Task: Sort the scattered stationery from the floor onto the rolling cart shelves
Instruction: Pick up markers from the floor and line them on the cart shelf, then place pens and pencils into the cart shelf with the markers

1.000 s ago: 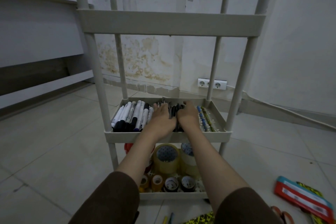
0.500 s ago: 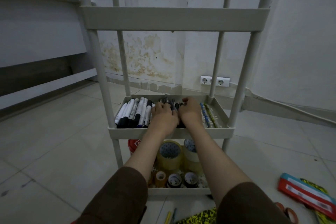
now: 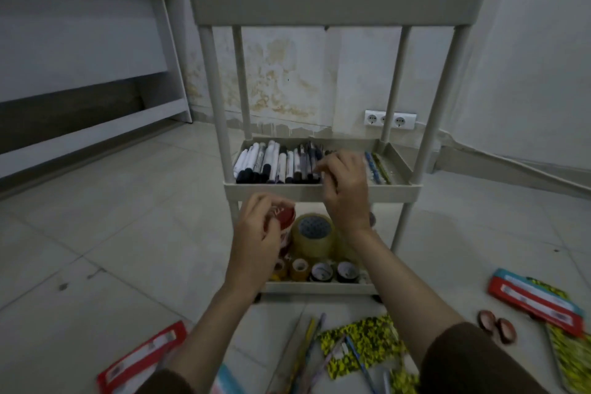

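Cart (image 3: 319, 193) taken as landmark. Left of its front, a red pack (image 3: 142, 358) is left on the floor. The left hand (image 3: 256, 233) is held before the bottom shelf, fingers loosely curled, nothing grasped. Markers (image 3: 265, 166) are laid in a row on the middle shelf. The right hand (image 3: 343, 189) is held over that shelf's front rim; its grip cannot be told. Tape rolls (image 3: 315, 235) are kept below. Pencils (image 3: 308, 349) remain unsorted before the cart.
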Available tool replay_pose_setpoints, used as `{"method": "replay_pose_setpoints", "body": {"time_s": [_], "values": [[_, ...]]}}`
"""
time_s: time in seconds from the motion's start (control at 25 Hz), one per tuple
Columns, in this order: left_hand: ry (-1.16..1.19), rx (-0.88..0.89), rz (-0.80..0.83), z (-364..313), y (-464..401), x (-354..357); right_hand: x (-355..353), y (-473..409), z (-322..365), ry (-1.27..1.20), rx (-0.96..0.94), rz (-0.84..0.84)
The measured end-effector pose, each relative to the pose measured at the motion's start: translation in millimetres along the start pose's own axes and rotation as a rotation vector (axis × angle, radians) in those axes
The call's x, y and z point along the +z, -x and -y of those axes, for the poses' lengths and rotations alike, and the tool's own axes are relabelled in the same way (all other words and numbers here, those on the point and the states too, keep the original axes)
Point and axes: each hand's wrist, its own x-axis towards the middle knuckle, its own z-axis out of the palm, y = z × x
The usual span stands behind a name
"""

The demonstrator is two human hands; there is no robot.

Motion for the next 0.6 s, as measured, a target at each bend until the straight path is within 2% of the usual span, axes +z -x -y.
{"method": "replay_pose_setpoints", "body": {"time_s": [0.12,0.28,0.4,0.52,0.6], "values": [[-0.071,-0.051,0.068,22.2,58.9,-15.8,-20.8,95.7,-0.7,0.013,0.048,0.109],[-0.216,-0.222,0.453,54.6,144.9,-9.1,-65.0,218.4,-10.1,-0.029,0.231,0.514],[-0.353,-0.274,0.682,76.3,184.6,7.6,-103.2,259.7,-24.4,-0.011,0.405,0.707],[-0.474,-0.311,0.779,85.1,192.6,27.1,-129.5,277.4,-41.3,0.123,0.505,0.823],[-0.466,-0.322,0.779,86.7,191.7,40.7,-135.5,284.8,-49.8,0.237,0.477,0.918]]}}
